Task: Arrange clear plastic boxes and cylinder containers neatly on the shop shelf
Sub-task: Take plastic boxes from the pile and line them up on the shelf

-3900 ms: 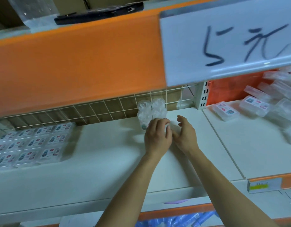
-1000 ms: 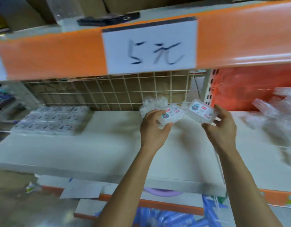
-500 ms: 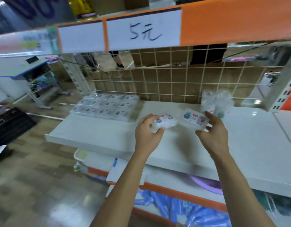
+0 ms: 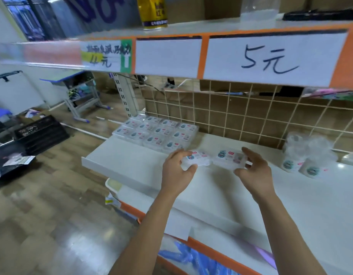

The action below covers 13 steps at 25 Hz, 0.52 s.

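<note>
My left hand (image 4: 176,171) grips a small clear plastic box (image 4: 198,158) with a coloured label, just above the white shelf (image 4: 221,195). My right hand (image 4: 255,171) holds a second clear labelled box (image 4: 229,156) beside it, thumb below and fingers on its far side. A neat block of several matching clear boxes (image 4: 157,133) lies flat at the shelf's back left corner, just beyond my left hand. Clear cylinder containers (image 4: 304,155) stand stacked at the back right, against the wire grid.
A wire grid back panel (image 4: 251,116) closes the shelf's rear. The upper shelf's orange front edge with price cards (image 4: 271,58) hangs overhead. The shelf's left end (image 4: 86,161) drops to open floor with a black crate (image 4: 40,132) and a desk (image 4: 80,96).
Both hands have carried their boxes leftward along the shelf, from near the cylinders to just short of the block of boxes. The view has swung left with them.
</note>
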### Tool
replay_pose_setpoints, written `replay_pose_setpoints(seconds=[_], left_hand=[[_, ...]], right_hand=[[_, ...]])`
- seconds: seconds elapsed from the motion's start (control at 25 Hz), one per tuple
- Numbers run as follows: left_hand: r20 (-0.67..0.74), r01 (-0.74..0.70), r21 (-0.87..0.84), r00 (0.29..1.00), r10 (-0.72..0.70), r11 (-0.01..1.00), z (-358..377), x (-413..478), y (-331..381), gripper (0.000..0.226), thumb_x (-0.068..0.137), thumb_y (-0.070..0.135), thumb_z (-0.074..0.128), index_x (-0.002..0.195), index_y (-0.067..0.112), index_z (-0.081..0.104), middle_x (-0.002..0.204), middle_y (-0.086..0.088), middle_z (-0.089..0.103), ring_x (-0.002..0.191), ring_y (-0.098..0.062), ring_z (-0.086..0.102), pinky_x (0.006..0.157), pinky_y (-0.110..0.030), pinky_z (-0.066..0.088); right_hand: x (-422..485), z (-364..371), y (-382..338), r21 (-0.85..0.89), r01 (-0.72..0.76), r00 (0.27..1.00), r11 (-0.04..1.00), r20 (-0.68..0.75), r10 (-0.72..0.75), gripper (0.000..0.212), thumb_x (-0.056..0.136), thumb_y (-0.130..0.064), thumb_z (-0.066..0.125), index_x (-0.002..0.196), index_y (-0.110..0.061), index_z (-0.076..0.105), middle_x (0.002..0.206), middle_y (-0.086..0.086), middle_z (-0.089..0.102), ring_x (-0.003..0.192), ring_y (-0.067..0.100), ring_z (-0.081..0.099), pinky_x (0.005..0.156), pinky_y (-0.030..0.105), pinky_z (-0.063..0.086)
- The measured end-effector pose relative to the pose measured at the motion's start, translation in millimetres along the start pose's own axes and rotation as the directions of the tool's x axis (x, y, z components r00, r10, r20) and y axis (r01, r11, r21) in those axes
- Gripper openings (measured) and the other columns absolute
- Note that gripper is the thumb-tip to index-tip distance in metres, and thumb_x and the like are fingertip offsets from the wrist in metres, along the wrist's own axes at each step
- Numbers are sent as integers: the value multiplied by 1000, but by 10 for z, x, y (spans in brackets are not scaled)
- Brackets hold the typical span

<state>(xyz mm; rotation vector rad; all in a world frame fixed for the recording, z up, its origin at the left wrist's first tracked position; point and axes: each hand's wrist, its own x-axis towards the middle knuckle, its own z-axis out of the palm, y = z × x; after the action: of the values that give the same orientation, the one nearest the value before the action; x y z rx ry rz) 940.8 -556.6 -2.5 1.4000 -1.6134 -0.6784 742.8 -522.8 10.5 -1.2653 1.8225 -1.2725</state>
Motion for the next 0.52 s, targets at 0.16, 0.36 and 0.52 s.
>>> replay_pose_setpoints(seconds=[0.16, 0.36, 0.52], left_hand=[[-21, 42, -14, 999, -42, 999, -178, 146, -172, 34, 76, 12, 71, 104, 29, 65, 115, 13, 57, 112, -11, 53, 102, -35, 43], [19, -5, -82, 1000, 7, 997, -340, 343, -313, 36, 69, 14, 73, 99, 34, 64, 117, 11, 59, 112, -9, 54, 97, -22, 43], [62, -29, -145, 997, 39, 989, -616, 577, -482, 36, 62, 21, 69, 97, 30, 66, 113, 15, 60, 105, -3, 57, 86, -9, 43]], right_hand=[[50, 250, -58, 18, -11, 997, 1000, 82, 10, 66, 73, 6, 56, 132, -21, 48, 134, -2, 50, 112, 19, 56, 89, 29, 48], [146, 464, -170, -26, -15, 994, 1000, 112, 17, 65, 74, 5, 57, 132, -22, 48, 132, 1, 53, 101, 16, 55, 82, 23, 43], [183, 727, -343, 15, -16, 996, 1000, 93, 15, 65, 75, 5, 60, 131, -24, 49, 128, -2, 55, 96, 11, 53, 82, 24, 44]])
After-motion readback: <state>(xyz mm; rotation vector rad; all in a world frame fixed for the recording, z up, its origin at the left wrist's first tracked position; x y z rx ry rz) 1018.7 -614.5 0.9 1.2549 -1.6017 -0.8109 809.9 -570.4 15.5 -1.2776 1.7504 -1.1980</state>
